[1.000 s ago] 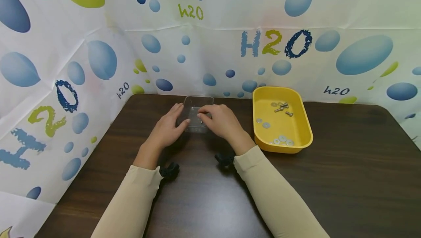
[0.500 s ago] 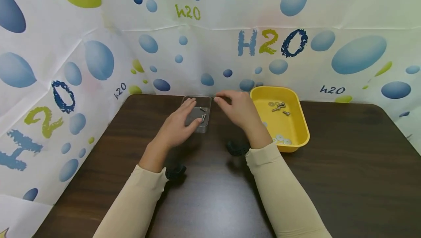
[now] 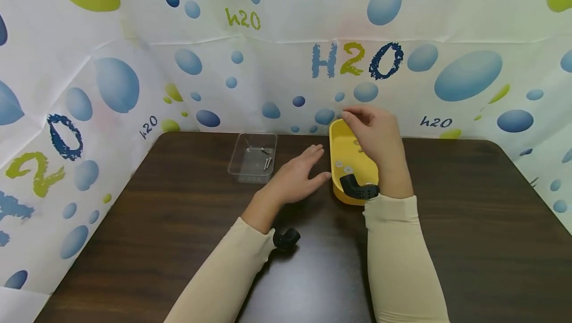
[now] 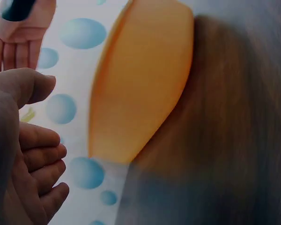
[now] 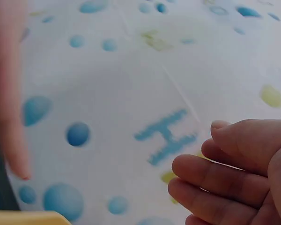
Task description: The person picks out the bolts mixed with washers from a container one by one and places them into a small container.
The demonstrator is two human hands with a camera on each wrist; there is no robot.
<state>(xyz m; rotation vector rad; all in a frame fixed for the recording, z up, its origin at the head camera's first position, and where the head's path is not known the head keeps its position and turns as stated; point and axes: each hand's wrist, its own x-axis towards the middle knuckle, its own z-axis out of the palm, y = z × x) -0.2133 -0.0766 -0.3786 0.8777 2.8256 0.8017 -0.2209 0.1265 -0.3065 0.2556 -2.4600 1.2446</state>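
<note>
My right hand [image 3: 376,134] is raised over the yellow tray [image 3: 340,145], covering part of it in the head view. Its fingers are loosely bent, and the right wrist view shows nothing between thumb and fingers. Beside the tray's left wall, my left hand [image 3: 295,178] reaches out with relaxed fingers and holds nothing. Several washers [image 3: 348,169] lie in the tray; the wrist device and the right hand hide most of its other contents. Left of both hands, a clear plastic box [image 3: 243,166] on the table contains several small metal bolts [image 3: 267,163].
The dark wooden table [image 3: 178,209] meets a white patterned sheet [image 3: 277,65] at the back, and the sheet also runs along the left. Black wrist devices sit on the left wrist [image 3: 286,238] and right wrist [image 3: 358,188].
The right hand has moved from inside the clear box rightward to above the yellow tray. The left hand has left the box and shifted right, close to the tray. The camera view has turned slightly right.
</note>
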